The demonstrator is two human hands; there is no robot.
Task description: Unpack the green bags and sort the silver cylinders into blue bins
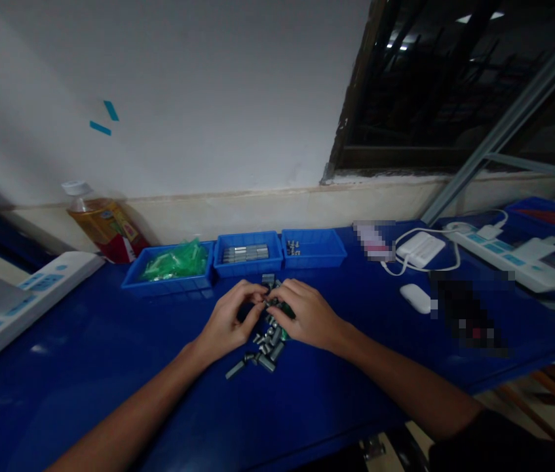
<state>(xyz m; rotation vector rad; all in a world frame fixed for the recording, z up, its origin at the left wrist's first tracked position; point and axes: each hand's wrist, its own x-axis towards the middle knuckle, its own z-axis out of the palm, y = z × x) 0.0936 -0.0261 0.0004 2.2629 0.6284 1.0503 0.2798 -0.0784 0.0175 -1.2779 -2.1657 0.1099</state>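
My left hand (pixel 232 316) and my right hand (pixel 306 313) meet over a loose pile of metal parts (pixel 276 351) on the blue table. Thumb and fingers of each are pinched together, with the tips nearly touching. What they hold between them is too small and dark to make out. Grey cylinder-like pieces and smaller screw-like pieces make up the pile, some of it hidden by my right hand. A bit of green shows beneath that hand.
Behind the pile stand three blue bins: one with green plastic (pixel 176 261), one with rows of metal cylinders (pixel 246 253), one with a few small screws (pixel 293 248). A bottle (pixel 105 223) and power strip (pixel 36 295) stand left; chargers (pixel 421 250) and a white case (pixel 415 298) lie right.
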